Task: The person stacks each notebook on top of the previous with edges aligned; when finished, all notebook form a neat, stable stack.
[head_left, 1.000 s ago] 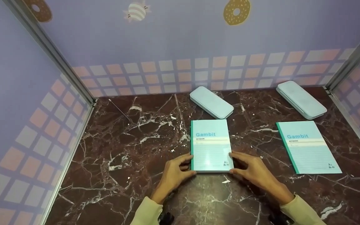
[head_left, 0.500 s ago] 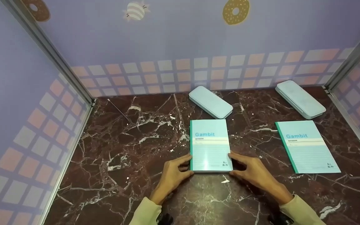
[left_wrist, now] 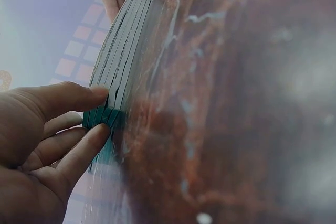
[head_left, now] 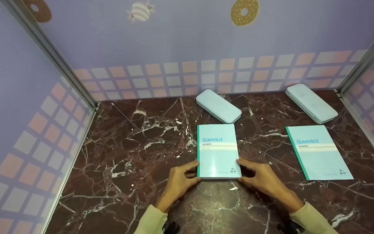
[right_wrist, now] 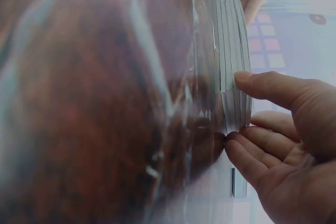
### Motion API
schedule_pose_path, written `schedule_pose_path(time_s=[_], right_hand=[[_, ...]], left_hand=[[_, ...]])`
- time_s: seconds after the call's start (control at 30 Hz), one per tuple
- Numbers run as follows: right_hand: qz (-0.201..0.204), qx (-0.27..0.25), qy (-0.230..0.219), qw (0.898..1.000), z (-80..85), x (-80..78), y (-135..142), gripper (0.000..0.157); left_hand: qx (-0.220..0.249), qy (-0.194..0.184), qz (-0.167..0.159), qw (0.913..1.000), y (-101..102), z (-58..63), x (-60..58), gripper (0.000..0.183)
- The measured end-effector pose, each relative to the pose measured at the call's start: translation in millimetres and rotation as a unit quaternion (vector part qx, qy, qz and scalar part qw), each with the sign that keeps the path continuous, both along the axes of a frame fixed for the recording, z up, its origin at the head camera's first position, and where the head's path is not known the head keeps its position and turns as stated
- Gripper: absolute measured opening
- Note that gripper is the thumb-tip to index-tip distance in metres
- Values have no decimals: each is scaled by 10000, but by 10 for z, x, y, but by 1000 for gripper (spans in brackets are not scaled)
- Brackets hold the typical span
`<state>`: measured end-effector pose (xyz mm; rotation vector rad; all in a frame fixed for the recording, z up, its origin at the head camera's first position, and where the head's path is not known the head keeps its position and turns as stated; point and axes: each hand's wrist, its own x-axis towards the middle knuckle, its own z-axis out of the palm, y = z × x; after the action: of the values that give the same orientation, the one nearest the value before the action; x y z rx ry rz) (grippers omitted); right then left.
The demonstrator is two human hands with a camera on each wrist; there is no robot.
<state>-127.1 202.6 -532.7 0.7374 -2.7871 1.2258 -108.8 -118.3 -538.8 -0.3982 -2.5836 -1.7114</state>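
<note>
A stack of several notebooks [head_left: 218,156] with light blue "Gambit" covers and green spines lies flat on the table in the head view. My left hand [head_left: 180,180] grips its near left corner, with the thumb on the front edge and the fingers against the spine side. At the near right corner, my right hand [head_left: 265,178] holds the stack in the same way. Both wrist views show the layered edges of the notebooks [left_wrist: 118,51] between the two hands. Another Gambit notebook [head_left: 318,154] lies apart to the right.
Behind the stack lies a pale pencil case [head_left: 218,106], close to its far edge. A second pencil case [head_left: 311,103] lies at the back right. A thin dark stick [head_left: 122,114] is at the back left. Patterned panels [head_left: 174,78] wall in the marble table [head_left: 135,188].
</note>
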Motion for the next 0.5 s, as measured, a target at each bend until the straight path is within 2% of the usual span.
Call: schedule_pose_path(time_s=[0.23, 0.5], right_hand=[[9, -9, 34, 10000, 10, 1, 4, 63], [109, -268, -297, 9991, 41, -12, 42, 68]], left_hand=[[-22, -18, 1, 10000, -6, 2, -3, 55], [183, 109, 12, 9998, -24, 60, -39, 55]])
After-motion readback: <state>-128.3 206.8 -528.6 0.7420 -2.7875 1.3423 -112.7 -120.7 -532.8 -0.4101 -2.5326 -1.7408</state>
